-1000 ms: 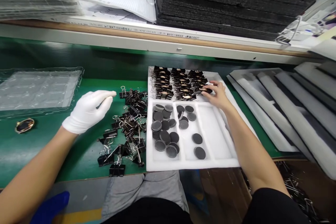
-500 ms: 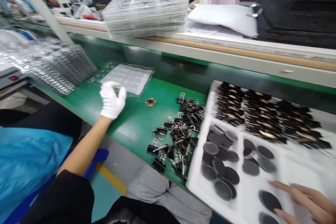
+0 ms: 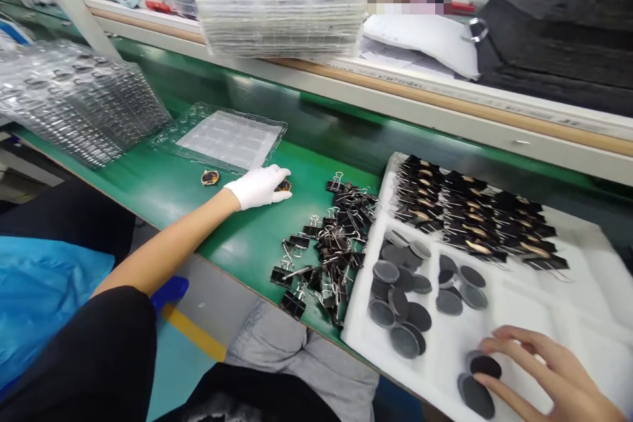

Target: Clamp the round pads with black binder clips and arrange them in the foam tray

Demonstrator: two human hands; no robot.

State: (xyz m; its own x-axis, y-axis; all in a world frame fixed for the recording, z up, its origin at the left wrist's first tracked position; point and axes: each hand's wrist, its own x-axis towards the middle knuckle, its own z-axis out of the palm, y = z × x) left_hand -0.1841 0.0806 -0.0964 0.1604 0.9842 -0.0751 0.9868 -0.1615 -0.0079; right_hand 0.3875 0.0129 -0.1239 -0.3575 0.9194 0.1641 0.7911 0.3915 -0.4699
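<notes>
Gloved left hand point(image 3: 258, 186) closing on small oval piece point(image 3: 284, 185); bare right hand point(image 3: 554, 369) spread, fingertips on dark disc point(image 3: 483, 365)

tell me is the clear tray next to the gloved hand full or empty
Empty: the clear blister tray lying flat beyond the left hand shows only bare pockets.

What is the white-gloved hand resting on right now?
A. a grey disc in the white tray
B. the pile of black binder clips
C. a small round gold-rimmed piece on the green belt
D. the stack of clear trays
C: the gloved left hand covers a small gold-rimmed piece on the green belt, beside the binder clips.
</notes>
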